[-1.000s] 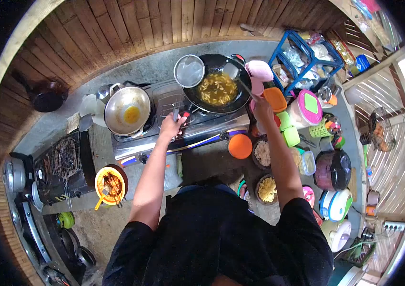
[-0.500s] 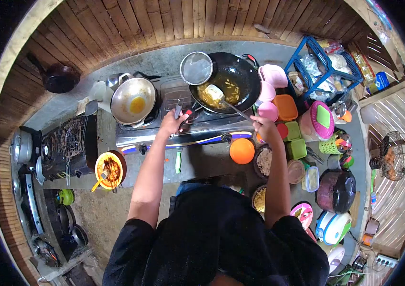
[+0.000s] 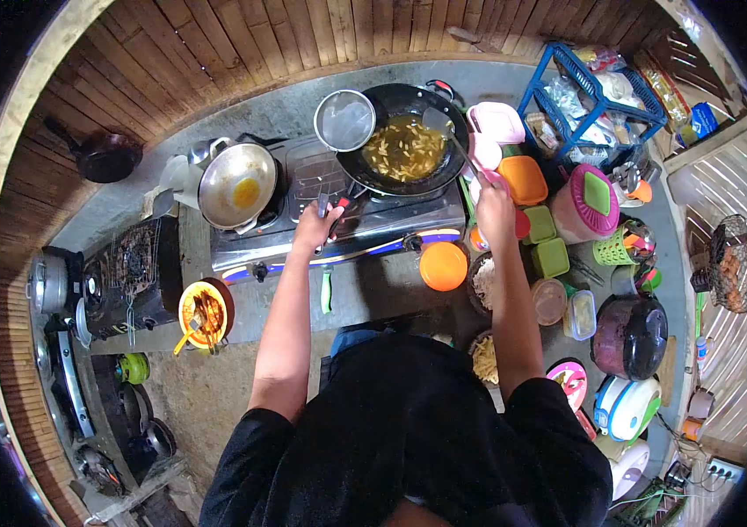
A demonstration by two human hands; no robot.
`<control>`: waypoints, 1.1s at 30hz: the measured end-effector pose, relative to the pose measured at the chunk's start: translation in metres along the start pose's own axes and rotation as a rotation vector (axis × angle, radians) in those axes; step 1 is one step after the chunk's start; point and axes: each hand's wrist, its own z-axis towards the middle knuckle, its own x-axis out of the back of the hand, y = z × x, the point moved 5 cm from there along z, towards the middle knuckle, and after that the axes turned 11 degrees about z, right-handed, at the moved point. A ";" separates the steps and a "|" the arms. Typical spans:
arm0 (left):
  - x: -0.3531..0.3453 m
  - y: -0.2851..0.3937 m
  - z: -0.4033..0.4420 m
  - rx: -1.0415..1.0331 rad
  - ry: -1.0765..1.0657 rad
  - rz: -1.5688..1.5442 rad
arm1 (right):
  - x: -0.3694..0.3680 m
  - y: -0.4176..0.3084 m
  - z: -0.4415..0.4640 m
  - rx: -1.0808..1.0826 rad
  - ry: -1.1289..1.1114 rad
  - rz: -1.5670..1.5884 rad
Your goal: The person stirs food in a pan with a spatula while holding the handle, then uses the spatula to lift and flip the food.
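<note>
Standing far left: a black grill [image 3: 134, 268], with an orange bowl [image 3: 206, 314] of dark red sauce beside it, close to the front edge of the bench [image 3: 281, 309].
Pale pan: on the stove's left burner, its lower rim near the front of the stove [image 3: 281, 256]; a small yellow pool [image 3: 246, 191] lies inside.
Strip before the stove: bench surface between the bowl and a round orange piece [image 3: 443, 266], with a green-handled tool [image 3: 326, 292] lying on it.
Left hand [image 3: 315, 228]: fingers closed around a grey handle [image 3: 323, 207], with a red-and-black handle [image 3: 341, 207] against the fingers.
Strainer [image 3: 344, 120]: round, fine mesh, overlapping the wok's left rim.
Wok [image 3: 398, 95]: black, on the right burner, well apart from the pale pan; its right rim comes close to pink containers [image 3: 496, 123].
Wok contents: pale, slender pieces [image 3: 404, 149] scattered through glossy yellow-brown liquid.
Spatula [image 3: 437, 120]: blade inside the wok, by the upper right wall, shaft slanting over the rim.
Right hand [image 3: 494, 211]: closed on the spatula's handle, just beside green containers [image 3: 550, 257], which leave a tight margin.
Far right: a blue rack [image 3: 584, 110] above, a dark pot [image 3: 628, 338] below.
</note>
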 end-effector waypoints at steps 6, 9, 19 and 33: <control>-0.002 -0.005 0.003 -0.016 0.000 -0.006 | 0.009 -0.004 -0.002 -0.037 -0.272 -0.048; -0.006 -0.014 0.008 -0.032 -0.001 -0.016 | -0.002 -0.003 -0.006 0.028 -0.370 0.094; -0.006 -0.013 0.006 -0.062 0.031 -0.004 | 0.006 -0.022 -0.001 0.063 -0.338 0.399; -0.006 -0.008 0.002 -0.022 0.012 -0.009 | -0.033 0.041 0.053 0.195 -0.212 0.222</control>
